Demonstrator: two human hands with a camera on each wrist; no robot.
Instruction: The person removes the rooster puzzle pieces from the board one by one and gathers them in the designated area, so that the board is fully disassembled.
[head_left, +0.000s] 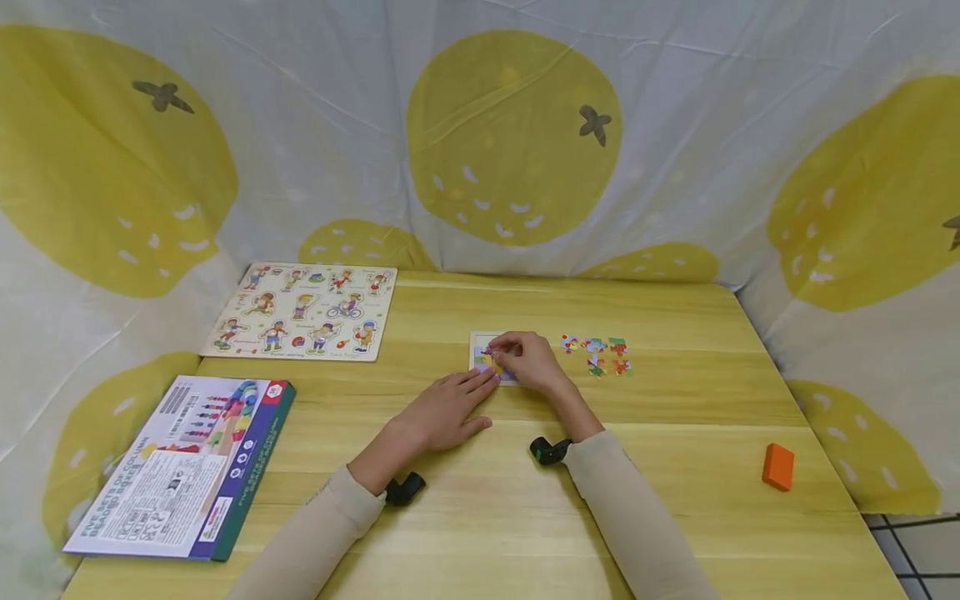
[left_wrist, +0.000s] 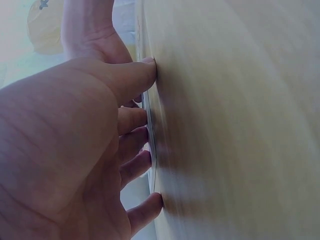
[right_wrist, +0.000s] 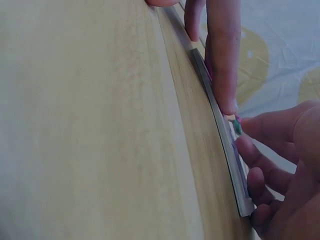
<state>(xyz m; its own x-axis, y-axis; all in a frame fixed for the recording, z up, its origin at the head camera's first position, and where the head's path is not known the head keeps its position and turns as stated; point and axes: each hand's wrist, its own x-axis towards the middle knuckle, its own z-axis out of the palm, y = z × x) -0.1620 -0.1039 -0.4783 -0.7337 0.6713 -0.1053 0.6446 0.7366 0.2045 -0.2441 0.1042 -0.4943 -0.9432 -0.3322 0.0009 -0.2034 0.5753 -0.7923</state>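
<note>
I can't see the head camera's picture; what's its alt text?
On a wooden table, a person's right hand works over a small jigsaw tray while the left hand touches its near edge. Loose pieces lie right of it; a picture board and box are left, an orange block far right.

You see smooth, wood-grained boarding on the table (head_left: 465, 517), creased cloth in the backdrop (head_left: 330, 125), smooth printed card on the box (head_left: 161, 500), matt fabric in your sleeves (head_left: 637, 517) and smooth-faced, printed puzzle pieces (head_left: 618, 346).

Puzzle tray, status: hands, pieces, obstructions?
Left hand: fingers on puzzle tray. Right hand: pinching a piece. Five loose pieces to the right. Hands partly cover the tray.
</note>
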